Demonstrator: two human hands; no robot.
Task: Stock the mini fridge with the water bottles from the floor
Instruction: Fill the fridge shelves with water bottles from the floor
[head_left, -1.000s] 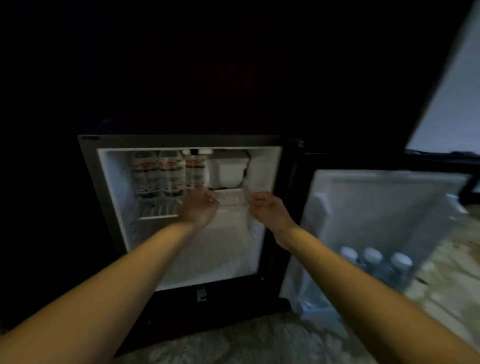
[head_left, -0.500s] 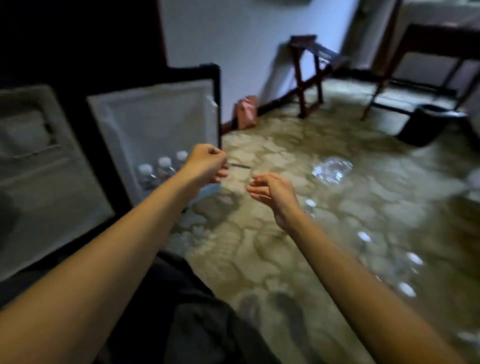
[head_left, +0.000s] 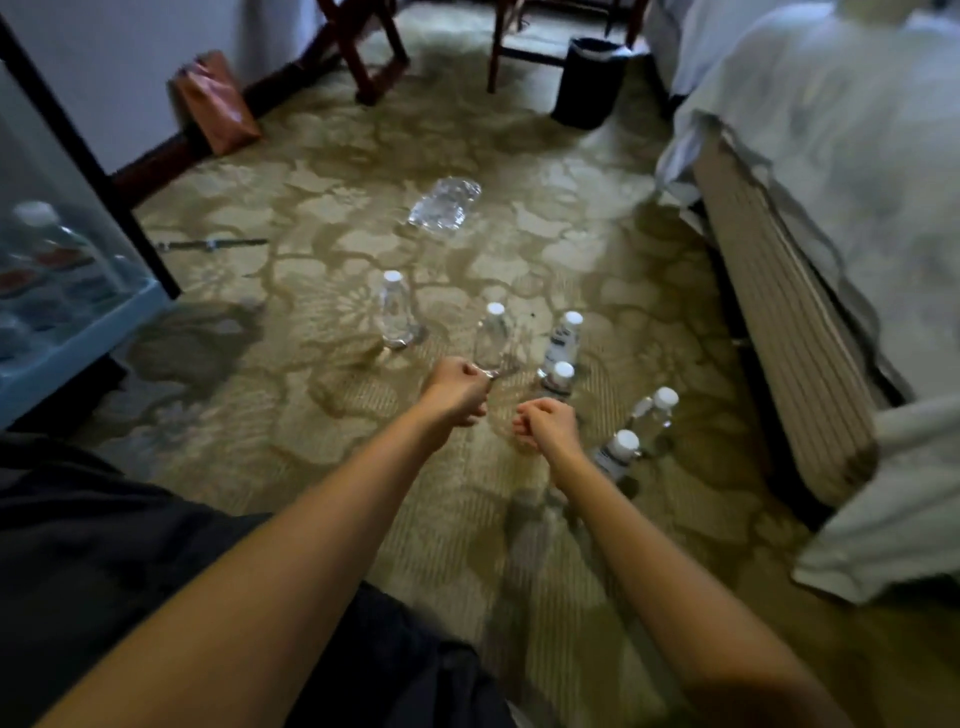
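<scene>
Left hand: our left hand (head_left: 456, 388) hovers with fingers loosely curled, holding nothing.
Right hand: our right hand (head_left: 548, 427) is curled the same way, empty.
Bottles: six water bottles stand upright on the carpet (head_left: 311, 415) between the fridge door (head_left: 78, 322) and the bed (head_left: 810, 218).
Nearest to left: the clear bottle (head_left: 492, 338), just beyond the knuckles, long axis vertical.
Nearest to right: the short bottle (head_left: 560, 375), just ahead; we judge each hand takes its own.
</scene>
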